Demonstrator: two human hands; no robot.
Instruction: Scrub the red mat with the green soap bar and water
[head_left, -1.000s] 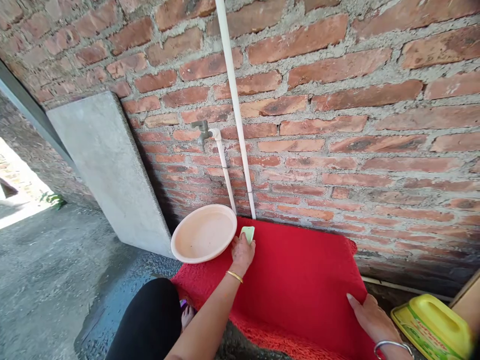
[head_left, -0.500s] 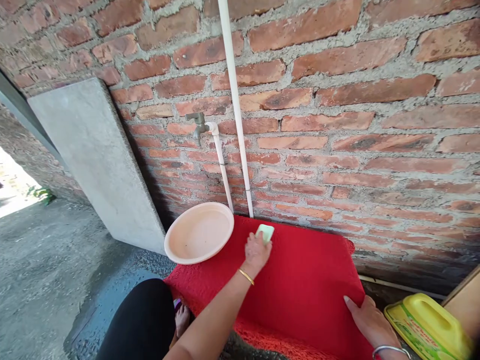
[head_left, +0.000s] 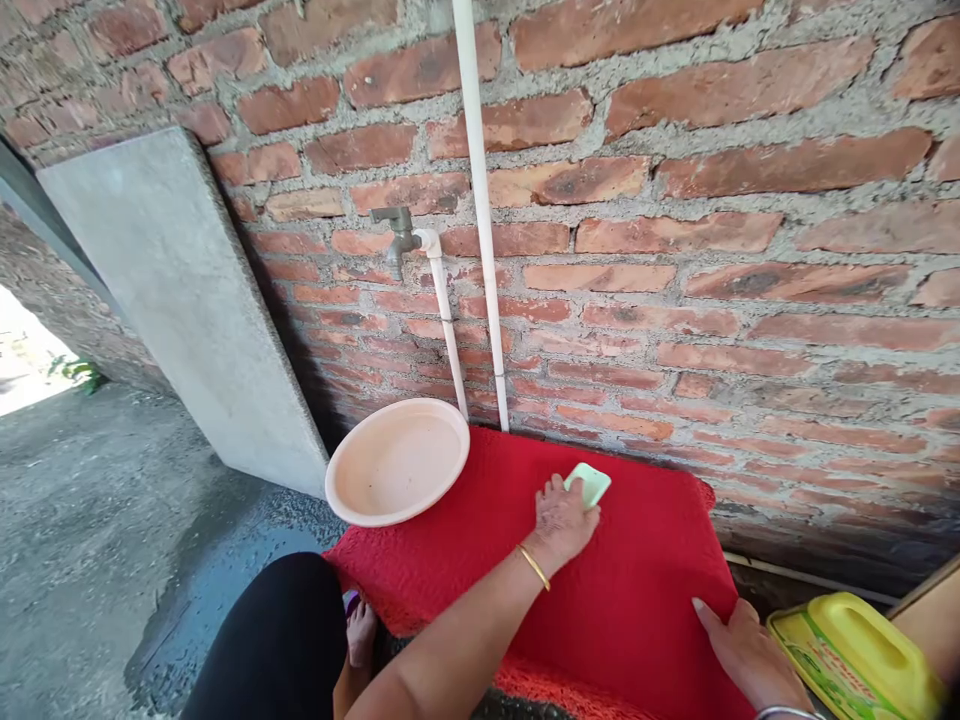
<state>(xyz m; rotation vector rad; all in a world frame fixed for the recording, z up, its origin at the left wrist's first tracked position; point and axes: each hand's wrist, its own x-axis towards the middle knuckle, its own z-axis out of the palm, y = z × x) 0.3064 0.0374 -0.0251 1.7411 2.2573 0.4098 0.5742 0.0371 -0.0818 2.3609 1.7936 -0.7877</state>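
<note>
A red mat [head_left: 630, 600] with a shaggy underside lies over a low support whose form is hidden, its edges hanging down. On its upper middle, my left hand [head_left: 564, 518], with a gold bangle at the wrist, is closed on a pale green block [head_left: 589, 485] with rounded corners. The block rests against the mat; its underside is hidden, so I cannot tell its exact kind. At the mat's right edge, my right hand [head_left: 750, 650] grips the border, thumb on top and the other fingers partly hidden. A pale pink plastic basin [head_left: 397, 465] sits at the mat's left end.
A tap [head_left: 397, 240] on a white pipe juts from the brick wall [head_left: 675, 230] above the basin. Leaning at left is a grey slab [head_left: 180, 310]. A yellow jug [head_left: 855, 655] lies at lower right. The floor [head_left: 225, 570] at left is wet.
My left hand has slid right across the mat with the pale green block. My right hand stays at the mat's right edge, and the view has shifted slightly.
</note>
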